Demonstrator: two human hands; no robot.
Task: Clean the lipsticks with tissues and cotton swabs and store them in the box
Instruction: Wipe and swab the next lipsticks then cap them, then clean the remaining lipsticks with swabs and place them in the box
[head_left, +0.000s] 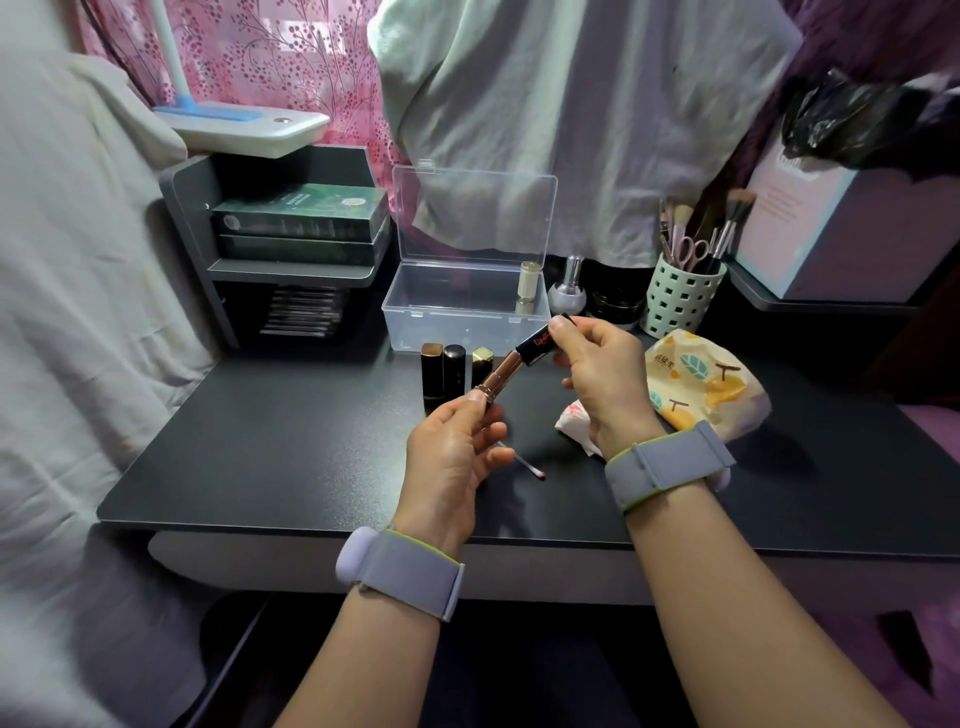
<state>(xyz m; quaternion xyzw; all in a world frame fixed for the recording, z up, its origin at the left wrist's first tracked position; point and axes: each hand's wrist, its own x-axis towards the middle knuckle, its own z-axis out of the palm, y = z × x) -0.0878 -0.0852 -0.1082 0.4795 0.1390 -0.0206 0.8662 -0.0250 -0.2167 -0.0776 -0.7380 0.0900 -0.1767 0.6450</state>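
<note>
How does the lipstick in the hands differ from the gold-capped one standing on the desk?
The held lipstick is slim, rose-gold with a black lettered end; the gold-capped lipstick is shorter, squarer and dark-bodied. The held one lies tilted in the air, gripped by the left hand and right hand; the gold-capped one stands upright, untouched. Both are outside the clear box.

I see a matt black table (291, 441); clear glossy plastic box (462, 317); lip gloss tube (511, 364) with shiny rose-gold metal cap, glossy black body; far lipsticks (454, 366) glossy dark, gold trim; crinkly plastic tissue pack (711, 384); soft fabric wristbands (670, 465).
</note>
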